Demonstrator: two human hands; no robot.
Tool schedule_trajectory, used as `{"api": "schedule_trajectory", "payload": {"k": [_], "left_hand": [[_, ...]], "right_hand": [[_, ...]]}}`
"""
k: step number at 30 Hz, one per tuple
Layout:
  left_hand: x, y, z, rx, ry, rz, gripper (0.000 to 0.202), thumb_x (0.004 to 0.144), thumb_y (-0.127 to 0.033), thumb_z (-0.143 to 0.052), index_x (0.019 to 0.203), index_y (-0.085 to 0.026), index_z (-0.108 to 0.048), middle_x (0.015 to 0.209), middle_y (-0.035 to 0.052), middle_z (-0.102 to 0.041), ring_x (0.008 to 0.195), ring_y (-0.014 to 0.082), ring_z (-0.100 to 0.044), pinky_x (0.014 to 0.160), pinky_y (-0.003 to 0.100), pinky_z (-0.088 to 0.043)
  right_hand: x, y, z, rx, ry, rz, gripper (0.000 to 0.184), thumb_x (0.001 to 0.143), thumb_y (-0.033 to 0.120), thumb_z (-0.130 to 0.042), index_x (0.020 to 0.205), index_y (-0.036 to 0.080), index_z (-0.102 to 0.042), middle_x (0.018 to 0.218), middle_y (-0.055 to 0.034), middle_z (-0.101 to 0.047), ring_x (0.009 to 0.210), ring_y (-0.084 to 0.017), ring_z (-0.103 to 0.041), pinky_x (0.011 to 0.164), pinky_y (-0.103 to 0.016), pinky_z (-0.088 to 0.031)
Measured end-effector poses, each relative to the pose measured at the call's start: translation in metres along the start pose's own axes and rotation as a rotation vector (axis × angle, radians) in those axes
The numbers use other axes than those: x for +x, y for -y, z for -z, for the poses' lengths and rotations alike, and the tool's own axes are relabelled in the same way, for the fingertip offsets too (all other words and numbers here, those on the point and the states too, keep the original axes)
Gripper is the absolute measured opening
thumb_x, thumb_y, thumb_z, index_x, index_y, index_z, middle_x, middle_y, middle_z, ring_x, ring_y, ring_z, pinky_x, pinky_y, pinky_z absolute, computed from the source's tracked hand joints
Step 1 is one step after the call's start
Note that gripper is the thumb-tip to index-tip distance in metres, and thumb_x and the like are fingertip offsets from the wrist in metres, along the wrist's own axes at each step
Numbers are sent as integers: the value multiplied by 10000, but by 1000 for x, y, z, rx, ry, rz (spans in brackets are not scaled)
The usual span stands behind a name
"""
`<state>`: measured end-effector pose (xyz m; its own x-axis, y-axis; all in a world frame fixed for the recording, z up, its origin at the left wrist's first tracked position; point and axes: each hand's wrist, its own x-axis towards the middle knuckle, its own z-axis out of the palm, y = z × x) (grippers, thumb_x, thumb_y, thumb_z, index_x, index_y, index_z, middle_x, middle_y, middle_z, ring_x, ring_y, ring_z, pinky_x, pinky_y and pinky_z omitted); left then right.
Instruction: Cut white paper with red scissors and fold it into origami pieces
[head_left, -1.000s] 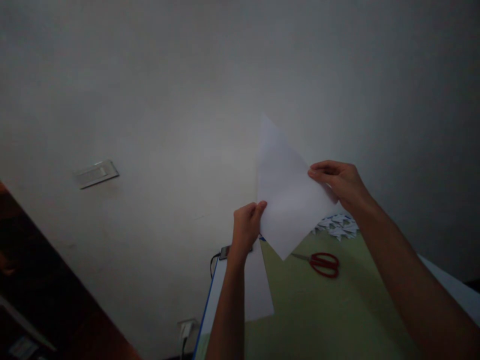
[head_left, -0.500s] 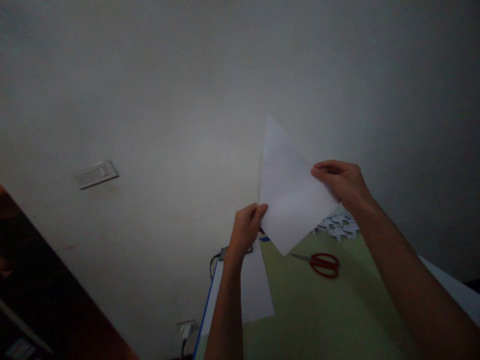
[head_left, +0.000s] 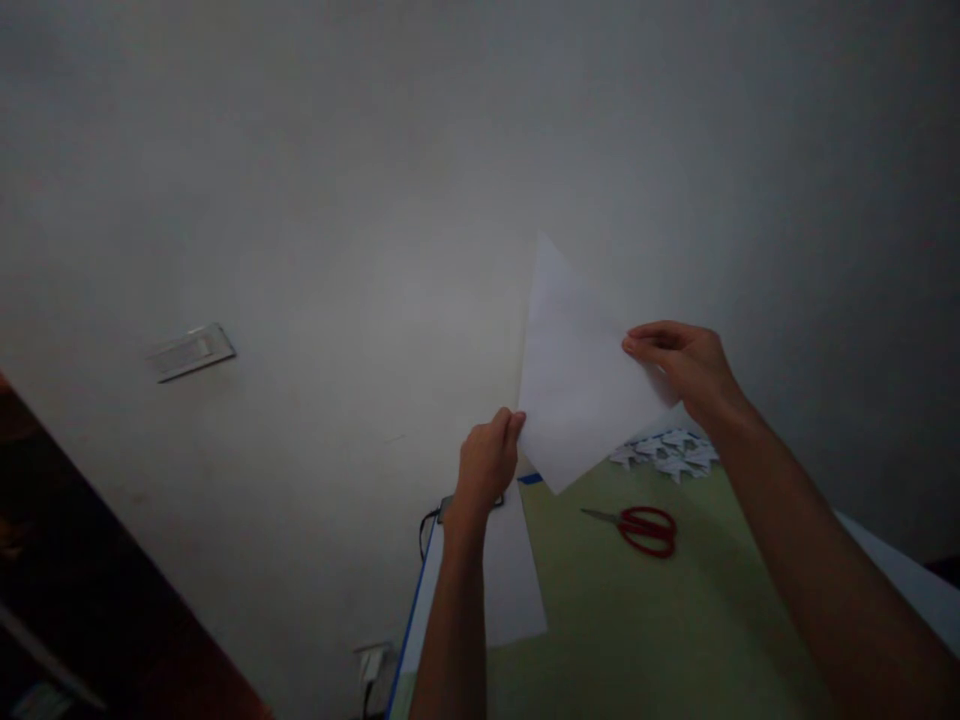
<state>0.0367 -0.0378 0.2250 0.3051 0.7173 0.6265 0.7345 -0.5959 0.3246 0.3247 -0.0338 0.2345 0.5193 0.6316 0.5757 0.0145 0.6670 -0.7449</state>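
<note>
Both hands hold a white sheet of paper [head_left: 574,385] up in the air in front of a pale wall. My left hand [head_left: 487,465] pinches its lower left edge. My right hand [head_left: 679,365] pinches its right edge, fingers closed over the sheet. The paper stands on a corner, one point up and one point down. Below it lies a green table top [head_left: 637,620].
Red-handled scissors [head_left: 637,527] lie on the green surface. A heap of small folded white paper pieces [head_left: 667,452] sits behind them. Another white sheet [head_left: 510,580] lies at the table's left edge. A wall switch plate [head_left: 191,350] is at left, a socket with plug [head_left: 371,662] below.
The sheet's bottom corner has risen and shifted slightly left. My left hand slid a little lower along the edge. My right hand has hardly moved.
</note>
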Motion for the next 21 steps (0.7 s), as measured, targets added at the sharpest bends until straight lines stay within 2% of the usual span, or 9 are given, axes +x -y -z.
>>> {"api": "schedule_trajectory", "payload": {"k": [6,9,12,14,17,21], "left_hand": [[0,8,-3,-91,1,5,444,1032,-476,-447,655,-243,-478,489,-35,-502,508,167,-514,607,280,-344],[1,14,-5,-176,3,29,604,1057,-571,-268,618,-228,-499,513,-6,-560,500,155,-541,588,275,-391],[2,15,-6,-320,-78,99,669,1046,-632,-175,671,-215,-539,560,1,-574,507,151,-542,557,273,-394],[4,11,-6,-349,-173,93,608,1040,-633,-243,720,-215,-547,583,-16,-548,524,147,-515,556,272,-368],[7,1,-3,-229,-302,6,485,1027,-555,-389,683,-223,-473,616,-28,-481,591,144,-448,596,282,-316],[8,-7,1,-190,-341,-13,456,997,-501,-464,641,-227,-391,604,-43,-393,606,141,-386,608,290,-280]], "right_hand": [[-3,3,-1,3,-16,-5,244,572,376,-926,736,267,-781,731,-50,-756,661,-233,-657,565,-363,-505],[-5,5,-3,31,-22,-18,236,565,374,-928,724,284,-780,728,-45,-758,646,-233,-650,547,-360,-501],[-6,7,-6,49,3,-41,224,576,360,-925,727,290,-775,735,-40,-753,656,-235,-654,574,-372,-508],[-8,8,-9,42,37,-44,228,595,373,-920,743,283,-771,748,-43,-752,675,-241,-662,590,-377,-507],[-10,10,-13,34,83,-47,262,605,400,-915,774,261,-771,774,-50,-757,705,-239,-671,609,-369,-505],[-14,13,-19,46,119,-75,304,564,394,-921,772,229,-774,767,-46,-750,691,-206,-654,614,-341,-491]]}}
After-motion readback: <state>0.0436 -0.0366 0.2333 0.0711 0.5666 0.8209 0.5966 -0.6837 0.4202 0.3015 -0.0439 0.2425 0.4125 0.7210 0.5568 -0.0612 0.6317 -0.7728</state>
